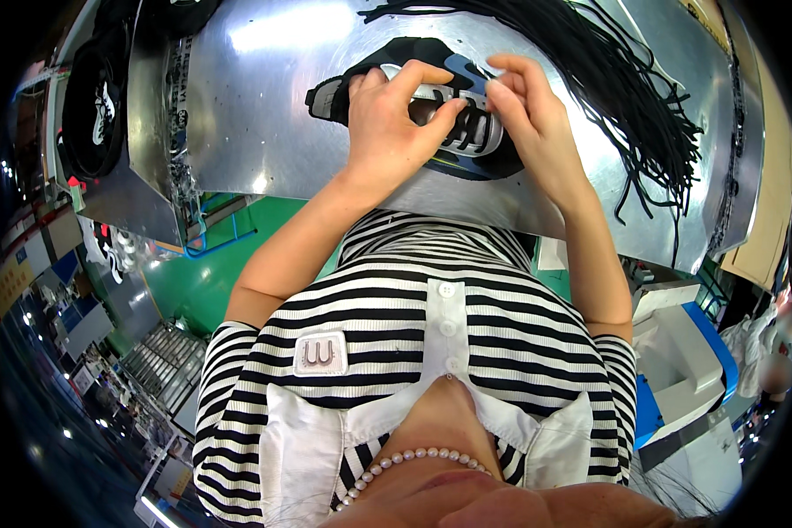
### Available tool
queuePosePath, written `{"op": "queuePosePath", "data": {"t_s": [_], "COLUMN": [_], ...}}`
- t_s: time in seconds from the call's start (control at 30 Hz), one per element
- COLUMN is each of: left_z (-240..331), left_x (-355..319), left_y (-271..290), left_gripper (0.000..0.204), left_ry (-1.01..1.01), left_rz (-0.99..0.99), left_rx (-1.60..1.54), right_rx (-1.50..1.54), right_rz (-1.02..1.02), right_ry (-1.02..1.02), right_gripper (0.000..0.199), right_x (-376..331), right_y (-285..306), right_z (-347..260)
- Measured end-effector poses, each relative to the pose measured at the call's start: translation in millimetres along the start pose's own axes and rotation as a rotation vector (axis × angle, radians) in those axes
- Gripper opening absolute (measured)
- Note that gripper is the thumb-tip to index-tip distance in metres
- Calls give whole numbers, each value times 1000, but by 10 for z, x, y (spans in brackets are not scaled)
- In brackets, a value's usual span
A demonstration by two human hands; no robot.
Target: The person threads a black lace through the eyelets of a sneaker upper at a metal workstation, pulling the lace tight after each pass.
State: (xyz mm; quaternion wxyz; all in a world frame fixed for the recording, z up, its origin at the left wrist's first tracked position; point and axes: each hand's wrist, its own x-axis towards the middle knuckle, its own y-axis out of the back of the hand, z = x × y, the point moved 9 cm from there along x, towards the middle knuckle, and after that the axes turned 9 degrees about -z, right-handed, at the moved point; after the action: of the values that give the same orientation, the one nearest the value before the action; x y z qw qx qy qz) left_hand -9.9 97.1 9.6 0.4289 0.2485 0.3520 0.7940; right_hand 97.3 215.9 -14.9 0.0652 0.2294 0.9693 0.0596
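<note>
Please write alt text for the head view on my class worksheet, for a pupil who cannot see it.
A person's left hand rests on a dark, black-laced shoe on a shiny metal table, and the right hand is close by its laces. Long black cords are heaped at the upper right.

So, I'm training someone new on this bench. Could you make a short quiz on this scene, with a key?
1. True or false: the loose laces are black.
2. Fill in the gap: the shoe lies on a ___ table.
3. Pick one. The person's left hand is touching:
A) the loose laces
B) the shoe
C) nothing

Key:
1. True.
2. Metal.
3. B.
</note>
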Motion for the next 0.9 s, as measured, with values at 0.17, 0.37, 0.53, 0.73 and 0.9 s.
{"op": "queuePosePath", "data": {"t_s": [0.17,0.37,0.53,0.73,0.9], "left_z": [-25,-46,81,13,-160], "left_x": [-6,0,-49,-39,57], "left_y": [-12,-35,-109,-173,-164], "left_gripper": [29,25,29,37,39], "left_ry": [28,36,-31,67,95], "left_rz": [11,-50,-151,-279,-152], "left_rx": [-22,-156,-337,-341,-582], "right_rx": [-258,-467,-573,-677,-472], "right_rz": [-50,-102,-126,-108,75], "right_ry": [47,140,121,103,38], "right_gripper": [15,17,25,21,12], "right_x": [-176,-74,38,-2,-178], "right_y": [-57,-76,-212,-115,139], "right_z": [-74,-197,-237,-250,-140]}}
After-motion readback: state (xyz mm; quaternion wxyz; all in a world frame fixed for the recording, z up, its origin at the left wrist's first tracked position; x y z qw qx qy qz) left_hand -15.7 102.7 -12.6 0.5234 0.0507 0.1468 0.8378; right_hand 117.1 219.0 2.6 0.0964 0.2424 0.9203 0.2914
